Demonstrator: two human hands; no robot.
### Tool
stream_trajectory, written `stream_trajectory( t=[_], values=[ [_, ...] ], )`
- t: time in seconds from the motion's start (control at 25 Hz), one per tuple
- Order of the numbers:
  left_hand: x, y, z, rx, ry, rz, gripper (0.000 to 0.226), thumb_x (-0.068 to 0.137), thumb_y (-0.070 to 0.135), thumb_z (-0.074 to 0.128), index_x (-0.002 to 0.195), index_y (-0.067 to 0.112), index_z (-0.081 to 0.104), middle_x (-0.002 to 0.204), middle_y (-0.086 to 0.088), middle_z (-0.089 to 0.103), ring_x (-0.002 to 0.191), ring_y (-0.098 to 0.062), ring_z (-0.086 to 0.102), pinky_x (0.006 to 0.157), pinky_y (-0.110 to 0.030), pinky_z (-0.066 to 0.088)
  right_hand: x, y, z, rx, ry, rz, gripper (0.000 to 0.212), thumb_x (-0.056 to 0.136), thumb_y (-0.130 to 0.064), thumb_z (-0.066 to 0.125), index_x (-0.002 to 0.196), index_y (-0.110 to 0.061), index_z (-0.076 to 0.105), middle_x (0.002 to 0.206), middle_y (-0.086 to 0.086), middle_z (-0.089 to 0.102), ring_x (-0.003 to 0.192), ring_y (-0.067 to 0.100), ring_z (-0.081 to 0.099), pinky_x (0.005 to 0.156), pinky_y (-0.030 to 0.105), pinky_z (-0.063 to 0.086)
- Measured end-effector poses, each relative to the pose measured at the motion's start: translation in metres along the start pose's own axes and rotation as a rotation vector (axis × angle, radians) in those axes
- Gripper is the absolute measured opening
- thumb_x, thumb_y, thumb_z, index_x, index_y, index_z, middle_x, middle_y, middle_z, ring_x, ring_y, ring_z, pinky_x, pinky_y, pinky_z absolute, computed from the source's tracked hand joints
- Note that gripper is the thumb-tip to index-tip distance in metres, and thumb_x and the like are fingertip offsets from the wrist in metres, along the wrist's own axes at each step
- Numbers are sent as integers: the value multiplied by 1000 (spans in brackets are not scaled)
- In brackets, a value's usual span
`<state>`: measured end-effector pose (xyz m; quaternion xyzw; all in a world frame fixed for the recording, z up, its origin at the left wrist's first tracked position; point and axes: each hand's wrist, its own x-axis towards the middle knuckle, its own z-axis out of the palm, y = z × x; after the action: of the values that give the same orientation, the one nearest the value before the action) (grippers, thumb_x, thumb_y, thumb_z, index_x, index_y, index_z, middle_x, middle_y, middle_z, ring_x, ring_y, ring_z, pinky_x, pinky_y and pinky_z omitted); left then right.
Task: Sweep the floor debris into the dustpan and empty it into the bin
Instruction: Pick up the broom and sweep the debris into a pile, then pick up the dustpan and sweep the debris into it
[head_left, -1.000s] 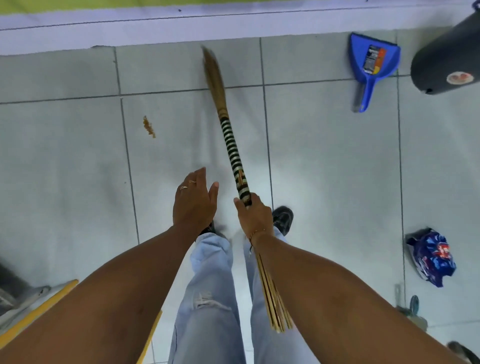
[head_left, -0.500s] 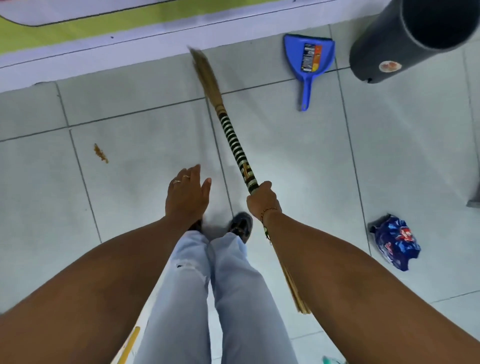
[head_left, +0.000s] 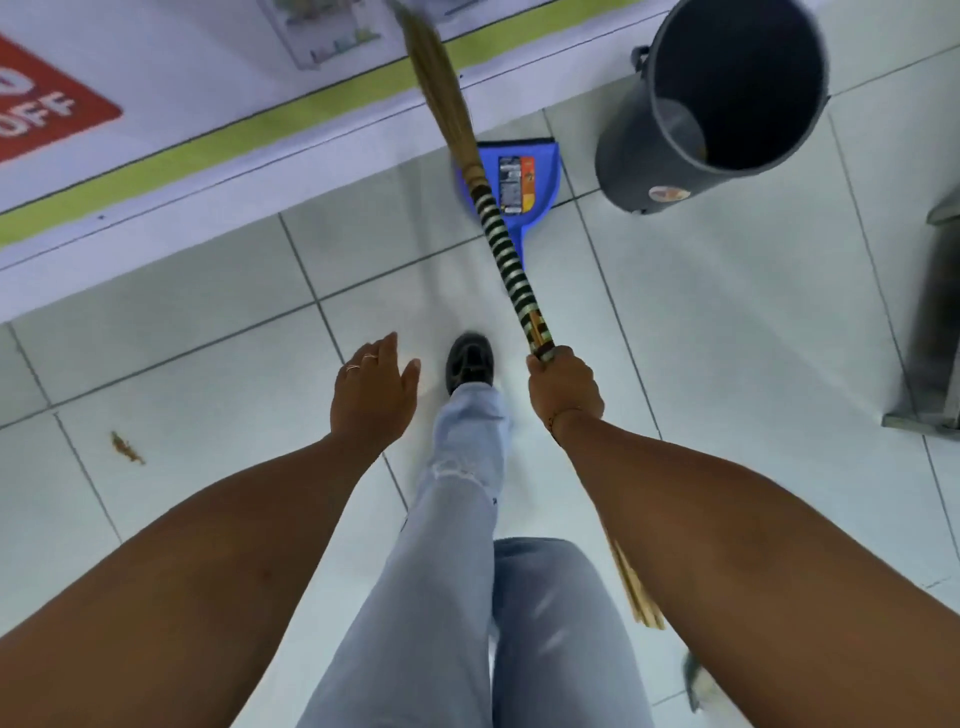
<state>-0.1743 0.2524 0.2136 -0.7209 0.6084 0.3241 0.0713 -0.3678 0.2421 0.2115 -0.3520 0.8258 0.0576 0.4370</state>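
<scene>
My right hand (head_left: 565, 387) grips a straw broom (head_left: 506, 260) by its black-and-white banded handle; the bristle end points up and away, blurred, in front of the wall. Behind the broom handle a blue dustpan (head_left: 537, 176) lies flat on the tiled floor against the wall base. A dark grey bin (head_left: 675, 156) stands open-topped just right of the dustpan. My left hand (head_left: 373, 396) hangs open, palm down, holding nothing. A small brown scrap of debris (head_left: 126, 447) lies on a tile at the far left.
A wall base with a green stripe and posters (head_left: 208, 150) runs across the top. A grey metal stand (head_left: 930, 332) sits at the right edge. My black shoe (head_left: 469, 364) and jeans-clad legs fill the lower centre. Pale floor tiles lie all around.
I have stepped forward toward the wall; dustpan and bin now sit closer and more central. The broom's bristle end has swung up. The blue wrapper on the right has left the view.
</scene>
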Motion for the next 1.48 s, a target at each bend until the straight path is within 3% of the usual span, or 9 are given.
stream_trajectory(
  t=[0.2, 0.36, 0.48, 0.64, 0.76, 0.84, 0.96, 1.16, 1.48],
  values=[
    [108, 95, -8, 32, -39, 70, 51, 94, 28, 44, 138, 2, 34, 134, -24, 50, 125, -37, 45, 105, -42, 34, 87, -12, -78, -70, 54, 41, 41, 96, -39, 44, 123, -10, 49, 120, 14, 62, 110, 35, 59, 88, 39, 46],
    [196, 148, 17, 4, -52, -12, 52, 94, 27, 44, 139, 3, 32, 139, -22, 46, 129, -36, 40, 106, -43, 32, 157, -7, -98, -48, 45, 59, 52, 93, -58, 36, 121, -16, 51, 111, 13, 66, 103, 34, 61, 80, 37, 45],
    [256, 164, 72, -28, -112, -118, 55, 93, 29, 45, 140, 4, 29, 143, -19, 42, 134, -33, 35, 109, -42, 29, 212, 21, -84, -101, 49, 36, 53, 95, -60, 27, 121, -19, 50, 106, 11, 68, 97, 34, 63, 73, 35, 43],
    [311, 159, 158, -13, -171, -305, 59, 87, 30, 54, 134, 2, 34, 141, -18, 42, 135, -33, 32, 110, -44, 28, 279, 57, -43, -127, 72, 22, 51, 96, -53, 33, 115, -10, 53, 111, 10, 64, 99, 32, 63, 76, 39, 50],
    [331, 155, 223, 8, -215, -378, 66, 82, 29, 59, 135, 3, 29, 144, -14, 36, 136, -32, 30, 110, -44, 28, 319, 72, -12, -153, 19, 34, 49, 97, -50, 34, 117, -9, 52, 114, 9, 63, 101, 30, 62, 73, 34, 43],
    [342, 151, 261, -31, -208, -506, 75, 81, 33, 60, 139, 4, 23, 146, -11, 34, 136, -31, 31, 112, -43, 26, 339, 83, 8, -158, -8, 39, 47, 98, -48, 34, 119, -10, 51, 115, 7, 63, 101, 29, 63, 71, 33, 40],
    [361, 147, 285, -178, -83, -625, 69, 81, 33, 58, 136, 8, 26, 140, -10, 43, 130, -30, 40, 111, -40, 30, 348, 93, 23, -102, -15, 64, 48, 96, -52, 36, 116, -10, 49, 113, 6, 65, 97, 29, 64, 70, 34, 43],
    [369, 147, 249, -265, 14, -551, 61, 85, 10, 48, 141, 7, 24, 142, -12, 43, 133, -27, 39, 111, -35, 31, 310, 92, 9, -142, -36, 54, 56, 91, -61, 38, 118, -13, 50, 110, 6, 68, 97, 30, 65, 77, 38, 50],
    [216, 129, 110, -169, -91, -723, 51, 87, 25, 53, 128, 0, 38, 137, -19, 45, 128, -37, 43, 107, -43, 34, 147, 25, -29, -17, -78, 80, 46, 94, -44, 50, 111, -3, 61, 110, 16, 67, 101, 33, 63, 79, 33, 49]
  ],
)
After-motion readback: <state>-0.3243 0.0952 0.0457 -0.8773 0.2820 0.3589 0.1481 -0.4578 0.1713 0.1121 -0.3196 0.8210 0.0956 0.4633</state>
